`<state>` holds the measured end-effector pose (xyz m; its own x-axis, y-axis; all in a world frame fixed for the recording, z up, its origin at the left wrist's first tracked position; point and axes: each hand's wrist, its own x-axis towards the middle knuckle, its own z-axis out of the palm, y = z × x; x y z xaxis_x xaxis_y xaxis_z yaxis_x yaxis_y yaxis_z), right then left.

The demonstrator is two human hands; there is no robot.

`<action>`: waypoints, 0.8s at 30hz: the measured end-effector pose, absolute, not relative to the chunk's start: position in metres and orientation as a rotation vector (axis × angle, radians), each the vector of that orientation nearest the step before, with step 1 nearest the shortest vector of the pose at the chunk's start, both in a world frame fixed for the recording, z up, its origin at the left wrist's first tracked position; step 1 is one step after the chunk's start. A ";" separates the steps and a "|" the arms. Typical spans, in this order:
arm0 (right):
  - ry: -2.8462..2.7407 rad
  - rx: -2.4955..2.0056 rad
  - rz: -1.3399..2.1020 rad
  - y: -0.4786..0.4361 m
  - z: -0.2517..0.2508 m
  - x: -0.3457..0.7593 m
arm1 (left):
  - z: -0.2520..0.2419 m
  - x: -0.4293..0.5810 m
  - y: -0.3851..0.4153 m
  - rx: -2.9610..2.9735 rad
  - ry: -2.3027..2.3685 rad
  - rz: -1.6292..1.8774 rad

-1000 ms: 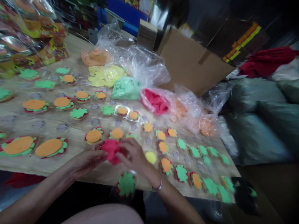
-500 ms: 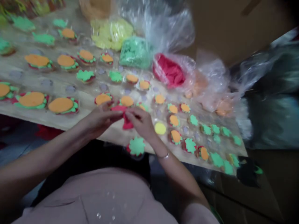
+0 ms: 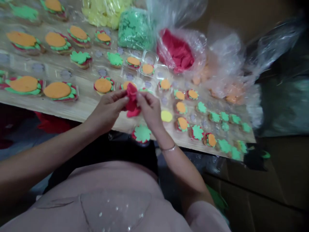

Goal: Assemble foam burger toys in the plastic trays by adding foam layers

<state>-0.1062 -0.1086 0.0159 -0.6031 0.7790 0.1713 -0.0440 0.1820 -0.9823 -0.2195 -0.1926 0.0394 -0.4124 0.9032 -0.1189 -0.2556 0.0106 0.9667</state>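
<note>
My left hand [image 3: 108, 108] and right hand [image 3: 151, 109] hover over the worktop [image 3: 84, 100], fingers [image 3: 121, 94] pinching crumpled red material [image 3: 131, 96], yellow disc [image 3: 166, 116] nearby

It's a workshop, by all signs: burger-like assemblies [image 3: 59, 90] row upon row along this wooden table [image 3: 85, 104], plastic bags [image 3: 200, 48] of coloured pieces [image 3: 175, 50] behind.

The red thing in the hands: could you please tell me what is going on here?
A person pinches a soft red piece between the fingertips of the left hand and right hand, above the wooden table. A yellow disc lies beside the right hand, and a green-topped stack is at the near edge. Orange-topped toy burgers stand around, and beyond them is a clear bag of red pieces.
</note>
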 end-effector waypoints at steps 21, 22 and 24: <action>-1.361 -0.822 1.677 -0.103 0.020 -0.104 | 0.038 -0.226 -0.176 0.329 1.318 1.533; -1.337 -0.833 1.687 -0.103 0.020 -0.105 | 0.038 -0.225 -0.176 0.345 1.328 1.539; -1.386 -0.844 1.638 -0.103 0.021 -0.107 | 0.038 -0.223 -0.177 0.492 1.398 1.559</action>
